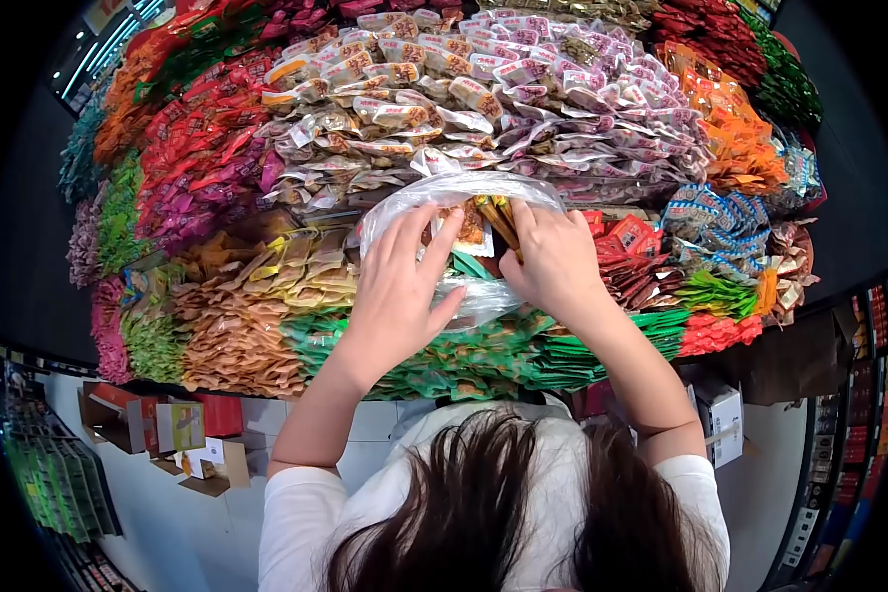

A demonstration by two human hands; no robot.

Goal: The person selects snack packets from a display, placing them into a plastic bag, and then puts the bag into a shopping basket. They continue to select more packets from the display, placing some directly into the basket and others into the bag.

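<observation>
A clear plastic bag (390, 210) lies open-mouthed on the heaped snacks in front of me. Inside it show a clear-windowed packet of brown food (476, 237) and some slim gold-and-green snack packets (501, 221). My left hand (400, 291) rests over the bag's left side, its fingers stretched and thumb apart. At the right side of the opening, my right hand (559, 255) has its fingers bent into the bag, closed against the slim gold packets. Part of those packets is hidden under the fingers.
Wrapped snacks cover the display: white-and-purple packets (523, 99) behind the bag, red ones (202, 143) left, green ones (424, 360) along the near edge. Opened cardboard boxes (192, 444) stand on the floor at left, a white box (725, 424) at right. Shelves flank both sides.
</observation>
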